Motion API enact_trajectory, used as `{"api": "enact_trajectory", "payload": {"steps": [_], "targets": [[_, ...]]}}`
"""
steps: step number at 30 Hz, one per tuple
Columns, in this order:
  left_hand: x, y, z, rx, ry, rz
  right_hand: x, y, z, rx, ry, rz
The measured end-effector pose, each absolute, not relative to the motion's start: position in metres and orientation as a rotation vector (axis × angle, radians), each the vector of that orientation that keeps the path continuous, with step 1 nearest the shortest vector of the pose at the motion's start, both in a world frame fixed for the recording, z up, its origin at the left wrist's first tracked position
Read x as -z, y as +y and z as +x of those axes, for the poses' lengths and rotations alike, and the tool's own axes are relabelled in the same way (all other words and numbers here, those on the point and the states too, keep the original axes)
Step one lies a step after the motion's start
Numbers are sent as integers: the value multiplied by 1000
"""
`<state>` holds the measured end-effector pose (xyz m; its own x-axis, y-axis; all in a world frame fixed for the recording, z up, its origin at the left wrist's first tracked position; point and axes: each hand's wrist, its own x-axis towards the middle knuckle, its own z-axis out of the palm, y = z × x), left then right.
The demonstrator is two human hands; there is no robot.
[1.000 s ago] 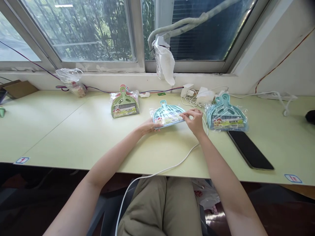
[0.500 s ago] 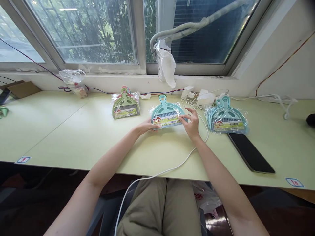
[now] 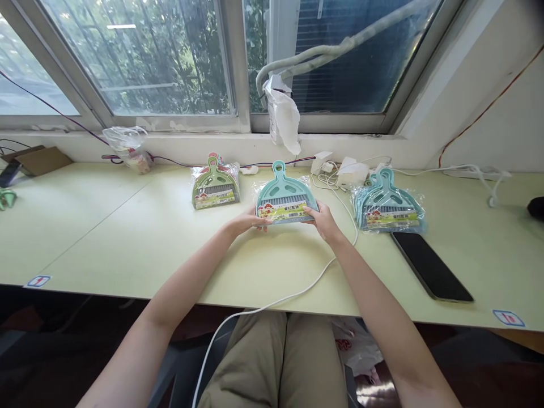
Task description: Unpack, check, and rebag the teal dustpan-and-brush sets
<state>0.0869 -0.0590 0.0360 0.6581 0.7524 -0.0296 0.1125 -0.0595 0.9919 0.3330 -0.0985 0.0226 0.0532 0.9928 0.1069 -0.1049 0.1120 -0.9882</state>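
Observation:
A light-blue dustpan and brush set [image 3: 281, 192] in clear wrap, with a printed label across its front, is held between my two hands above the table. My left hand [image 3: 250, 221] grips its lower left corner, thumb on the label and fingers underneath. At the lower right corner my right hand [image 3: 322, 220] holds it the same way, with the thumb on top. To the left lies a stack of wrapped sets with a green dustpan [image 3: 216, 187] on top. Over on the right is a stack of wrapped light-blue dustpan sets [image 3: 389, 201].
A black phone [image 3: 431, 266] lies by the right stack. A white cable [image 3: 293, 294] crosses the table and hangs over its front edge. White adapters [image 3: 352, 171] and a plastic bag [image 3: 127, 148] stand along the window wall. An opened cardboard box [image 3: 45, 160] is at far left.
My right hand's raised fingers have come down and closed round the right corner of the wrapped dustpan set. My left hand keeps its hold. The view has shifted slightly.

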Motion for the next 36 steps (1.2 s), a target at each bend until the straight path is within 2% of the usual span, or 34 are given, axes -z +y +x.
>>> {"api": "enact_trajectory", "payload": {"steps": [12,23,29,36], "targets": [[-37,-63,102,-949,623,1511,-23,-94,333,-1116,-909,-975],[-33,-67,112,-1238,1011,1386,-23,-97,330,-923,-1192,-1051],[-28,-64,109,-1235,993,1348,-21,-95,330,-685,-1299,-1139],[-20,-58,112,-1248,1014,1390,-24,-94,335,-717,-1350,-1086]]}}
